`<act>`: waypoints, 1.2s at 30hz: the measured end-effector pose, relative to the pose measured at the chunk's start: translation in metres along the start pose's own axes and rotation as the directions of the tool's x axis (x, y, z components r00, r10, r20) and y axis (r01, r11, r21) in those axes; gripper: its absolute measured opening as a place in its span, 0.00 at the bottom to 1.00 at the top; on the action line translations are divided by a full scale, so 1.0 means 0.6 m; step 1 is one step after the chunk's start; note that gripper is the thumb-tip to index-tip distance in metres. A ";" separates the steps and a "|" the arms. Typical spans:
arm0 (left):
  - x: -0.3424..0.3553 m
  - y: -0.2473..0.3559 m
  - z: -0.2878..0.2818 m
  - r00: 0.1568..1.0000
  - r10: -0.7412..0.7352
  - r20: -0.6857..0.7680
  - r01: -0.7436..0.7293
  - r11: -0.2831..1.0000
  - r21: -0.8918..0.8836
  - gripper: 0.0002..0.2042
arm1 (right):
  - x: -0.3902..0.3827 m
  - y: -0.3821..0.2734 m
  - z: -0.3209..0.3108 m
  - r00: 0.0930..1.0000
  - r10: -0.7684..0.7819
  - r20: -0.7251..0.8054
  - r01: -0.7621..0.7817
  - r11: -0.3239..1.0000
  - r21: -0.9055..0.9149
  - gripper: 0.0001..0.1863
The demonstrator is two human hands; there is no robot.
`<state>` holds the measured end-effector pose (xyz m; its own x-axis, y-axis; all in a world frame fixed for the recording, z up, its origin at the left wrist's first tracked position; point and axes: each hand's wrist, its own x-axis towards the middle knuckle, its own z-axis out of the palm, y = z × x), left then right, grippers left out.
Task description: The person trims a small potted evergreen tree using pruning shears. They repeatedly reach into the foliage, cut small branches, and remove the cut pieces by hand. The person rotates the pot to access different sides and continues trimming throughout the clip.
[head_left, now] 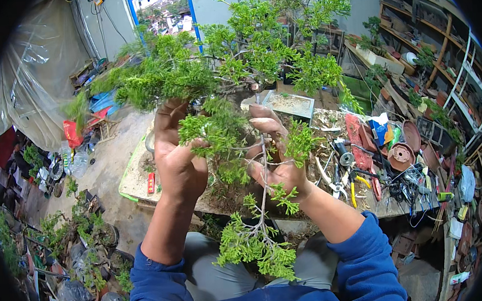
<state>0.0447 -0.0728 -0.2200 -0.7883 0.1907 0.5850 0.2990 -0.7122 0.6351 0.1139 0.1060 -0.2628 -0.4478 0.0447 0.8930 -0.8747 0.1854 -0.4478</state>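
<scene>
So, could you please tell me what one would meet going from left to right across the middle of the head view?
Clear plastic sheeting, left hand, right hand, yellow-handled tool, polygonal brown pot, pale plastic bag.

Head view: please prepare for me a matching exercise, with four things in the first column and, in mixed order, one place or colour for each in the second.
Things:
1. Right hand
2. Tree foliage
3. Sleeves
4. Angular pot

Places or colours:
A. Blue
B. Reddish-brown
C. At the thin, drooping branch
D. Green

Right pairs: 1-C, 2-D, 3-A, 4-B
</scene>
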 end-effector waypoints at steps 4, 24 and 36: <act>0.017 0.002 -0.006 0.985 -0.135 -0.109 0.121 0.985 -0.126 0.28 | -0.002 0.006 -0.003 1.000 -0.016 0.018 0.017 1.000 -0.018 0.34; 0.073 0.078 0.046 0.977 -0.167 -0.131 0.207 0.885 0.416 0.10 | 0.007 0.002 -0.010 0.996 -0.066 0.065 0.075 0.988 -0.139 0.32; 0.081 0.065 0.042 0.996 -0.085 -0.010 0.080 0.875 0.478 0.16 | 0.005 0.002 0.003 0.998 -0.066 -0.014 0.064 0.991 -0.113 0.30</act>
<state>0.0316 -0.0743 -0.1539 -0.8163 0.2437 0.5237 0.4557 -0.2853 0.8431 0.1114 0.1047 -0.2610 -0.3863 0.0461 0.9212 -0.8749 0.2980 -0.3818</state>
